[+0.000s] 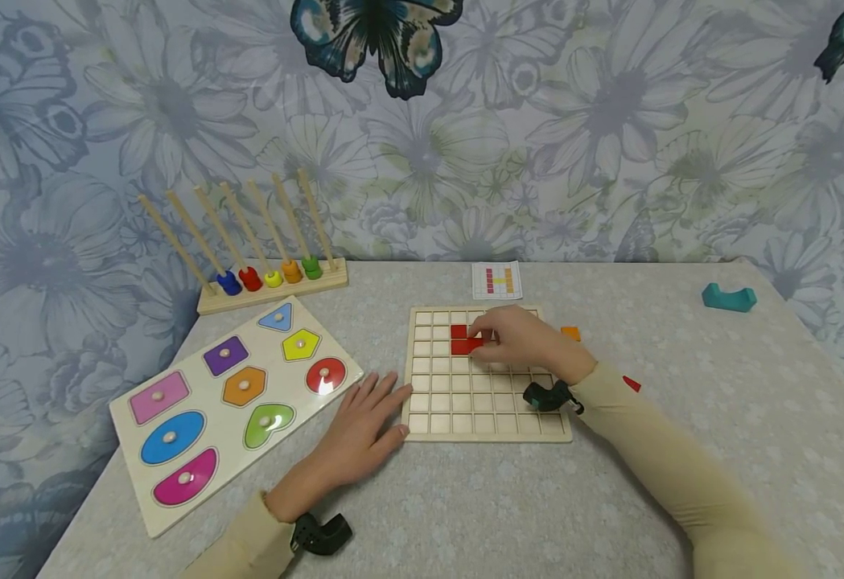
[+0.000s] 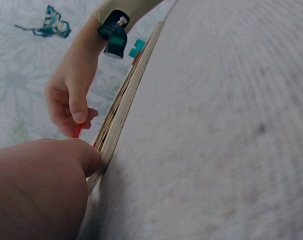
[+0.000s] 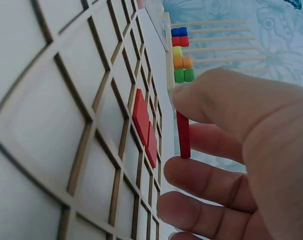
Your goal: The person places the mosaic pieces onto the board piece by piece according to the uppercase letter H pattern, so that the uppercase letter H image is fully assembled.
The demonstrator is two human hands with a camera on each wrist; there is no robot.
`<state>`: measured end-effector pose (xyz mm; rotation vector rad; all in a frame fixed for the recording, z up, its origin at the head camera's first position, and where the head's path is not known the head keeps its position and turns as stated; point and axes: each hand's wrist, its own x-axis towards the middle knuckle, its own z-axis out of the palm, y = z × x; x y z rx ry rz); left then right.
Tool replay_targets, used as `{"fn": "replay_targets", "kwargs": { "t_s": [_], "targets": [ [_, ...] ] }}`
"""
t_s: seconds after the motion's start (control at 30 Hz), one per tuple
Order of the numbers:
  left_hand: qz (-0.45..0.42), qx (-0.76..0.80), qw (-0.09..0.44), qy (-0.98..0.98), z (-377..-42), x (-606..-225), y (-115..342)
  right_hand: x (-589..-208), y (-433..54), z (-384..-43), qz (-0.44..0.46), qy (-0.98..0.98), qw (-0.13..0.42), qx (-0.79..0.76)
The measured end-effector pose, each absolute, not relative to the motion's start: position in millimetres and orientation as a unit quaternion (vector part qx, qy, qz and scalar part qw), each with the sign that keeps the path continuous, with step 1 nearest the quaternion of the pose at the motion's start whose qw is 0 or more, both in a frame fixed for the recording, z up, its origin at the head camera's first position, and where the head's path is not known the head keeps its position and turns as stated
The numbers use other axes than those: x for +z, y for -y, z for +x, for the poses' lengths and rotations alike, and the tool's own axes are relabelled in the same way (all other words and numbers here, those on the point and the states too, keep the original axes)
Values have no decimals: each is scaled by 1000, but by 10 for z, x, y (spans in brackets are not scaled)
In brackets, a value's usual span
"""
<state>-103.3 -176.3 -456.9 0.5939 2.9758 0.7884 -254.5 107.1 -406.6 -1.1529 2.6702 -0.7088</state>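
Note:
My right hand (image 1: 523, 342) is over the wooden grid board (image 1: 429, 402), pinching a red square tile (image 3: 183, 135) between thumb and fingers. In the right wrist view the held tile stands edge-on, clear of the grid. Two red tiles (image 3: 140, 116) lie in neighbouring cells of the board, just beside the pinching fingers. On the table at the board's left edge rests my left hand (image 1: 360, 434), fingers stretched out and fingertips right at the frame. The left wrist view shows its thumb side (image 2: 51, 175) against the board's edge.
A shape puzzle (image 1: 248, 426) with knobbed pieces lies left. Behind it stands a peg rack (image 1: 277, 293) with coloured beads. A pattern card (image 1: 496, 280) lies beyond the board. Right of the board are an orange tile (image 1: 570, 332), a red piece (image 1: 631, 383) and a teal block (image 1: 729, 298).

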Motion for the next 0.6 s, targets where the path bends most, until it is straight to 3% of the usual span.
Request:
{"fn": "replay_targets", "kwargs": {
  "t_s": [0.6],
  "targets": [
    [183, 256, 11, -949, -1017, -4539, 1752, -4126, -966, -2494, -402, -884, 61, -231]
  ]
}}
